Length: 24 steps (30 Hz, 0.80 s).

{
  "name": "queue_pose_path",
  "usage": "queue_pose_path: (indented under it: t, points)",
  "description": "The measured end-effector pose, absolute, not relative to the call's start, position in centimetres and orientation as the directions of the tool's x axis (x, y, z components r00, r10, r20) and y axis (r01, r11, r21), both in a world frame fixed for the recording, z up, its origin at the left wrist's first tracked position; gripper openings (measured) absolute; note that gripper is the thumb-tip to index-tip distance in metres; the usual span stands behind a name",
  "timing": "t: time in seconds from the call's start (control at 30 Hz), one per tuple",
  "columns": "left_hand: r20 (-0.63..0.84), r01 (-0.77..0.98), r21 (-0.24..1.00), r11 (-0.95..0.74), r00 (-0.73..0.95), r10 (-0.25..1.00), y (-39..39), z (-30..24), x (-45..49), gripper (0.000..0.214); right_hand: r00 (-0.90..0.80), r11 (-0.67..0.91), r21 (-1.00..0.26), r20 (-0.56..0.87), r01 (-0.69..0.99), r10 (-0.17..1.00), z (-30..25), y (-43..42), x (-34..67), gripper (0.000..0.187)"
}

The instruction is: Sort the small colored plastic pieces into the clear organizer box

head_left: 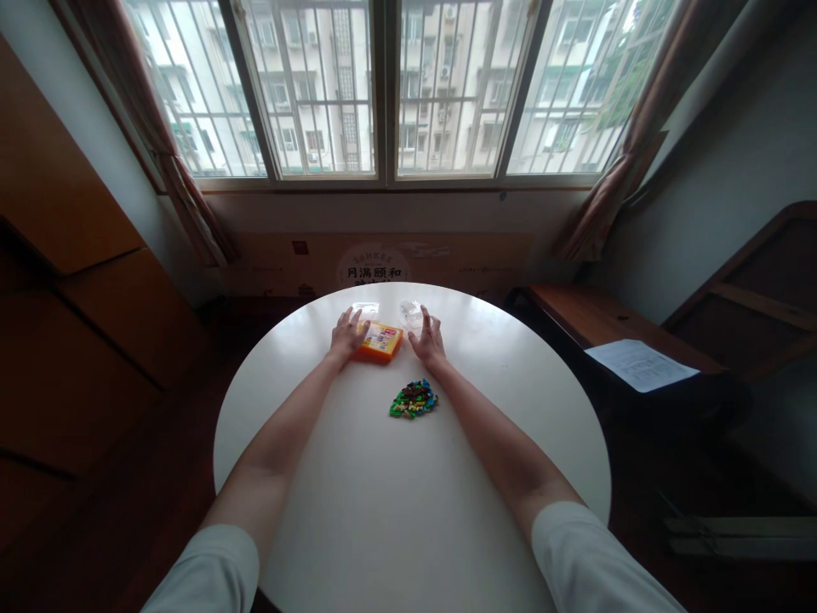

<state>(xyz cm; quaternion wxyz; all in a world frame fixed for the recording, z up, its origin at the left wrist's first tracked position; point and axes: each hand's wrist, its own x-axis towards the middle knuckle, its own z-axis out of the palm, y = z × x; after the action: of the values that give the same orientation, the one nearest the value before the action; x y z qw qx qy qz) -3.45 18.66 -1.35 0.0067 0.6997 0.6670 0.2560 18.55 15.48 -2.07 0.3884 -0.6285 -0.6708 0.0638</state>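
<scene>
My left hand (348,334) is at the left side of a flat orange and yellow box (383,342), its fingers spread and the thumb over the box's edge. My right hand (428,337) is to the right of the box with its fingers apart, beside a crumpled clear plastic bag (410,315). Behind the box lies another clear plastic piece (366,310), partly hidden by my left hand. Closer to me sits a small heap of building bricks (414,400) in green, blue, yellow and dark red.
Everything lies on a round white table (357,511). Off to the right, a printed sheet of paper (640,364) rests on a low brown wooden bench (593,319). A large printed cardboard panel (274,264) stands below the barred window, beyond the table.
</scene>
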Motion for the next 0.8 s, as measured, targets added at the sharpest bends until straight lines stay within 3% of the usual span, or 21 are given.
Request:
queue_pose_path:
  t: [0.2, 0.3, 0.6, 0.8]
  points:
    - [0.159, 0.918, 0.357, -0.175, 0.125, 0.979, 22.1, 0.1, -3.7, 0.057, 0.144, 0.179, -0.638, 0.42, 0.749, 0.896, -2.3, 15.8, 18.7, 0.08]
    - [0.08, 0.936, 0.326, -0.131, 0.111, 0.991, 22.6, 0.7, -4.4, 0.058, 0.198, 0.145, -0.66, 0.416, 0.737, 0.888, -2.5, 16.2, 19.0, 0.082]
    - [0.152, 0.991, 0.115, 0.063, -0.08, 0.985, 20.1, 1.4, -7.2, 0.061, 0.153, 0.178, -0.636, 0.43, 0.751, 0.89, -2.2, 16.1, 19.0, 0.085]
    - [0.132, 0.958, 0.213, 0.194, -0.225, 0.965, 18.9, 1.1, -8.7, 0.061, 0.098, 0.138, -0.603, 0.342, 0.786, 0.935, -1.5, 16.1, 20.2, 0.077]
